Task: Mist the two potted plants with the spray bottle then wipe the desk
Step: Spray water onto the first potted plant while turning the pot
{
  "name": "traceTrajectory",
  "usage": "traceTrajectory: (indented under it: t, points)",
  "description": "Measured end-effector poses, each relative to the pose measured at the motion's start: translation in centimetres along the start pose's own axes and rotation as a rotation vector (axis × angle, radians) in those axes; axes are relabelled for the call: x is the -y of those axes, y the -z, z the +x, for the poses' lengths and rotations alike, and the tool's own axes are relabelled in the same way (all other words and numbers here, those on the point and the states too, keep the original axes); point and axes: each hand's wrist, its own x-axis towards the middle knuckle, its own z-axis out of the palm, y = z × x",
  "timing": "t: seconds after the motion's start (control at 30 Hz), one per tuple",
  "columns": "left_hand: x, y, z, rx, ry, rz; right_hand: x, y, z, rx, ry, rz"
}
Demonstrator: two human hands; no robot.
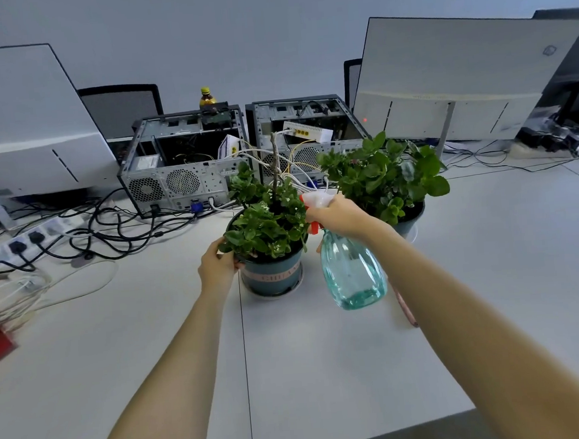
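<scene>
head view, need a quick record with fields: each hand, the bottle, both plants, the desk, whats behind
left hand: grips rim of near pot
right hand: grips head of spray bottle, held tilted off the desk
nozzle: points left at near plant
bottle water: little, at the bottom
far plant: behind the right hand, in its own pot
desk: white, seam down the middle
behind plants: open computer cases, cables, monitors on either side

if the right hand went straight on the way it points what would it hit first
Likely the green leaves of the nearer potted plant: the right hand, gripping the clear teal spray bottle, aims at them, though depth is unclear.
</scene>
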Motion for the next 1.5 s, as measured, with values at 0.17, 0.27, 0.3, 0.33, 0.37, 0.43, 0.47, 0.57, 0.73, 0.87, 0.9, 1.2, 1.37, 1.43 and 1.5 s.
traceTrajectory:
  t: [0.17, 0.27, 0.3, 0.33, 0.37, 0.43, 0.47, 0.57, 0.73, 0.87, 0.9, 1.2, 1.37, 1.43, 1.5]
  points:
    - [0.9, -0.7, -0.1, -0.012, 0.014, -0.104, -1.9, 0.3, -1.2, -0.025, -0.053, 0.010]
    - [1.6, -1.0, 0.2, -0.018, -0.006, -0.088, -3.2, 0.0, -1.6, 0.007, -0.099, 0.050]
    - [1.7, -1.0, 0.2, -0.022, -0.005, -0.091, -3.5, -0.2, -1.7, 0.019, -0.111, 0.053]
    - [1.9, -1.1, 0.3, -0.023, -0.007, -0.099, -3.7, -0.4, -1.8, 0.029, -0.114, 0.051]
    - [1.9, -1.1, 0.3, -0.028, -0.001, -0.107, -3.9, -0.5, -1.8, 0.037, -0.119, 0.055]
    - [1.5, -1.1, 0.0, -0.036, 0.011, -0.140, -3.9, -0.9, -2.0, 0.046, -0.093, 0.048]
    - [1.4, -1.1, -0.2, -0.036, 0.017, -0.168, -3.9, -1.0, -2.1, 0.045, -0.082, 0.045]
    - [2.2, -1.0, -1.2, -0.023, 0.090, -0.217, -4.5, -1.6, -2.5, 0.017, -0.055, 0.035]
    - [6.3, -1.4, -2.8, 0.001, 0.273, -0.185, -7.3, -2.6, -2.5, -0.096, 0.012, -0.104]
    - [7.8, -2.0, -3.2, 0.045, 0.340, -0.114, -10.5, -2.8, -3.3, -0.264, -0.051, 0.017]
    - [8.4, -2.2, -3.4, 0.061, 0.353, -0.081, -11.4, -2.9, -3.6, -0.289, -0.049, 0.003]
    - [10.9, -3.6, -4.9, 0.134, 0.373, 0.006, -15.4, -4.0, -5.4, -0.401, -0.003, 0.024]
    - [11.5, -4.1, -5.1, 0.159, 0.389, 0.026, -16.1, -4.4, -5.8, -0.446, 0.007, 0.066]
    - [11.4, -4.2, -5.2, 0.166, 0.390, 0.022, -16.5, -4.7, -5.9, -0.465, 0.035, 0.047]
    - [11.5, -4.4, -5.1, 0.170, 0.395, -0.001, -16.9, -5.0, -6.0, -0.470, 0.023, 0.102]
